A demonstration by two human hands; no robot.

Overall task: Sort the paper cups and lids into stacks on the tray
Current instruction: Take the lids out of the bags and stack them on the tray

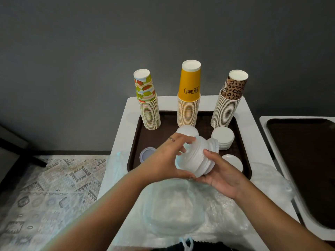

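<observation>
Both hands, left (164,160) and right (223,175), grip one bunch of clear lids (196,157) above the brown tray (135,140), fingers curled round it. Behind stand three upturned cup stacks: fruit-print (147,104), yellow "HEY JUICE" (189,98), leopard-print (227,104). A white lid stack (222,137) sits right; crinkled plastic bags (181,211) cover the near white counter (252,127).

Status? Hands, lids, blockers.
Left hand and right hand both grip translucent lid stack above tray. Three cup stacks standing. No blockers visible.

Head camera looks steeply down, close over tray (135,142).
</observation>
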